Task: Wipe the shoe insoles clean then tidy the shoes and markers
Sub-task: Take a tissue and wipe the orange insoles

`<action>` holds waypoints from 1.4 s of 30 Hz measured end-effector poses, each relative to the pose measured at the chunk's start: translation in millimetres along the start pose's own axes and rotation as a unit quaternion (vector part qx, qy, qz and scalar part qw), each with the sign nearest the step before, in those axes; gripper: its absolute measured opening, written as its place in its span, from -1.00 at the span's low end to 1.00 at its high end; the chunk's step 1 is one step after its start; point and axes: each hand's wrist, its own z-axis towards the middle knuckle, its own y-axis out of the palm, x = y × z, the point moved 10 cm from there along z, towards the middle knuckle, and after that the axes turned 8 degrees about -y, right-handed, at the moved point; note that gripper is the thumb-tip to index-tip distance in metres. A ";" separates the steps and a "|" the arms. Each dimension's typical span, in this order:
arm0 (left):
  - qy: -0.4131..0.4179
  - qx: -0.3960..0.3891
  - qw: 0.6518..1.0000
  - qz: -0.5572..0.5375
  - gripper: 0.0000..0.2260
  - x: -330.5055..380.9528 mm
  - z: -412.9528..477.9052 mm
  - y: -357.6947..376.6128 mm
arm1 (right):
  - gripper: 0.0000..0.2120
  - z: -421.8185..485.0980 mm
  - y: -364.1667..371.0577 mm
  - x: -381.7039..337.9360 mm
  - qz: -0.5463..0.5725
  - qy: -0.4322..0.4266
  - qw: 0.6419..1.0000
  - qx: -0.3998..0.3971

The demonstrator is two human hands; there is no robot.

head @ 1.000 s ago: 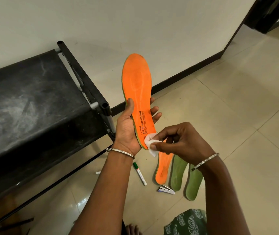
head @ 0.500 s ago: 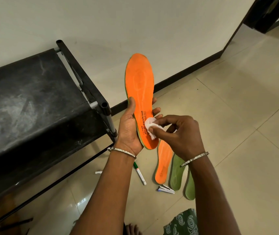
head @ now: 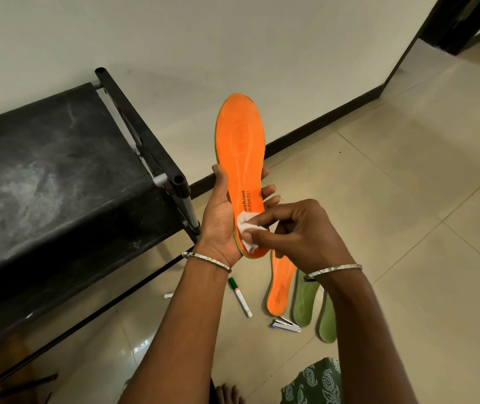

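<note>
My left hand (head: pixel 221 220) grips an orange insole (head: pixel 240 141) by its heel end, toe pointing up. My right hand (head: pixel 300 231) pinches a small white wipe (head: pixel 247 228) and presses it on the insole's heel, over the printed lettering. On the floor below lie a second orange insole (head: pixel 281 284) and two green insoles (head: pixel 304 301), partly hidden by my right forearm. A green-capped white marker (head: pixel 240 297) lies on the tiles between my forearms.
A black shoe rack (head: pixel 58 170) with a dusty top stands at the left against the white wall. A small stapler (head: pixel 286 325) lies near the insoles. A white cap (head: pixel 168 295) shows by my left forearm. Beige floor tiles extend to the right.
My right hand brought the wipe up from below the heel onto the insole, then slid it lower on the heel area. The left hand kept the insole almost still.
</note>
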 end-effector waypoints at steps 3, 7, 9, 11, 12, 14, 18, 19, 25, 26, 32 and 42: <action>-0.004 -0.016 1.000 -0.006 -0.24 -1.2 -0.4 1.6 | -0.87 -3.3 2.5 4.9 0.024 0.017 0.998 -0.050; 0.004 -0.008 0.999 0.031 -0.33 -1.7 0.2 2.1 | -0.91 0.7 -20.9 5.4 -0.116 0.003 0.984 0.133; 0.006 -0.006 0.999 0.032 -0.35 -1.6 -1.7 3.4 | -0.91 1.9 -17.3 -2.1 -0.114 -0.017 0.981 0.154; -0.008 -0.013 1.000 0.011 -0.31 -4.3 -3.2 4.7 | -0.88 3.7 -3.4 -2.3 -0.039 -0.018 0.997 0.066; -0.012 -0.017 1.000 -0.003 -0.28 -4.8 -4.3 5.3 | -0.87 2.1 4.6 -0.6 0.006 -0.006 1.000 0.004; -0.001 -0.020 1.000 -0.017 -0.25 -2.4 -5.1 4.4 | -0.85 -4.1 13.4 2.2 0.043 0.015 0.995 -0.089; -0.011 -0.031 0.999 -0.011 -0.28 -4.8 -4.2 6.9 | -0.88 1.6 -4.2 3.8 -0.053 -0.004 0.998 0.014; -0.008 -0.028 1.000 0.000 -0.30 -5.2 -2.8 6.2 | -0.90 3.0 -11.2 1.2 -0.096 -0.013 0.992 0.076; -0.007 -0.021 1.000 -0.004 -0.28 -3.0 -6.3 4.7 | -0.88 4.3 2.7 -10.5 -0.053 -0.053 0.996 0.039; -0.007 -0.023 1.000 -0.017 -0.25 -2.0 -7.3 3.9 | -0.86 2.1 9.1 -8.9 -0.012 -0.037 0.999 -0.021; 0.004 -0.019 1.000 -0.019 -0.27 2.6 -7.0 -1.9 | -0.89 8.2 6.4 -9.0 -0.066 -0.043 0.995 0.053; 0.016 -0.032 0.998 -0.042 -0.29 11.6 -14.7 -2.4 | -0.84 16.1 16.9 -22.1 -0.100 -0.036 0.993 -0.055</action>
